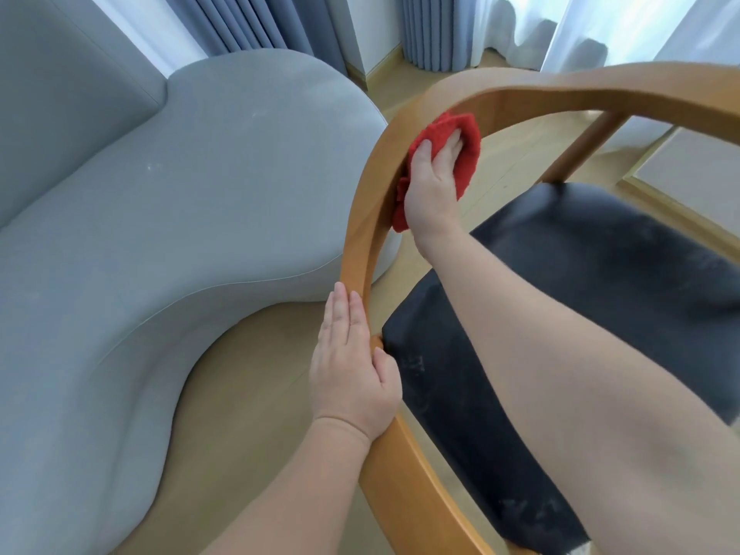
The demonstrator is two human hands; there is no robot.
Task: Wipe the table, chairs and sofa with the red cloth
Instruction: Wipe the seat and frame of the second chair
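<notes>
Bright, soft daylight comes through the sheer curtains (pixel 624 30) at the top right. Shadows are faint. Wide-angle distortion bends the edges; the nearest forearm (pixel 600 394) looks soft.

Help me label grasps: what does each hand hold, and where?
The right hand grips the red cloth by its bunched middle, against the chair rail. The left hand rests flat on that rail, gripping nothing.

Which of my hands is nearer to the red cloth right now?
Right. The right hand grips the red cloth against the curved wooden chair rail; the left hand rests flat lower on that rail, apart from the cloth.
</notes>
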